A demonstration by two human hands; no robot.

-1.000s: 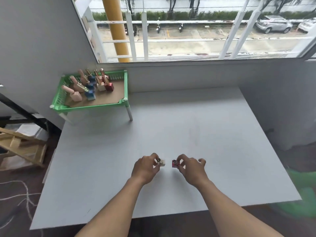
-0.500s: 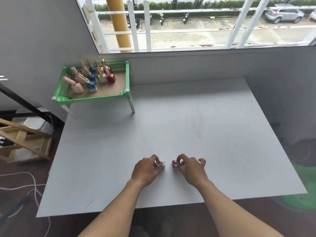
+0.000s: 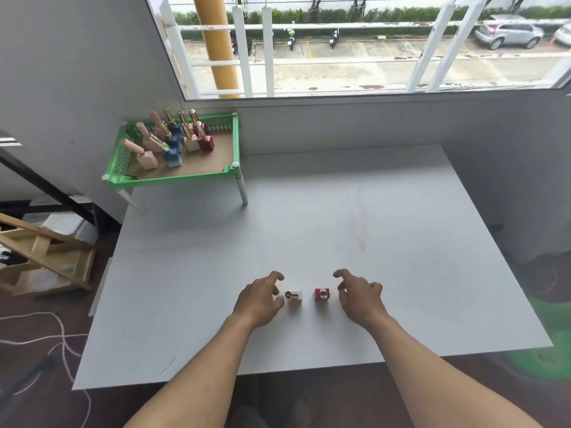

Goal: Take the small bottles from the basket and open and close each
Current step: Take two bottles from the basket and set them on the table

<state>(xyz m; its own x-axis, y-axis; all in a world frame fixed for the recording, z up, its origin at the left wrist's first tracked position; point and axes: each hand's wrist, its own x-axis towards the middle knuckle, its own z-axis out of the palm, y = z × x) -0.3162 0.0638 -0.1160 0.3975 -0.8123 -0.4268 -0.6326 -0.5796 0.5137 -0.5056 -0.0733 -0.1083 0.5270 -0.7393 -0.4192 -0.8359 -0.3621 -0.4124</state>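
Two small bottles stand upright on the grey table (image 3: 386,242) near its front edge: a cream bottle (image 3: 294,296) and a red bottle (image 3: 322,295), both with gold caps seen from above. My left hand (image 3: 261,299) hovers just left of the cream bottle, fingers apart and holding nothing. To the right of the red bottle my right hand (image 3: 358,296) is also spread and empty. At the back left, a green basket (image 3: 236,143) on white legs holds several more bottles in pink, blue, cream and red.
A wall and a window with white bars run along the table's far side. Left of the table, on the floor, are a wooden frame (image 3: 43,257), papers and a white cable (image 3: 61,341). Something green (image 3: 547,344) lies on the floor at the right.
Both hands have let go of the two bottles and drawn slightly apart, fingers spreading. The bottles stay standing on the table.
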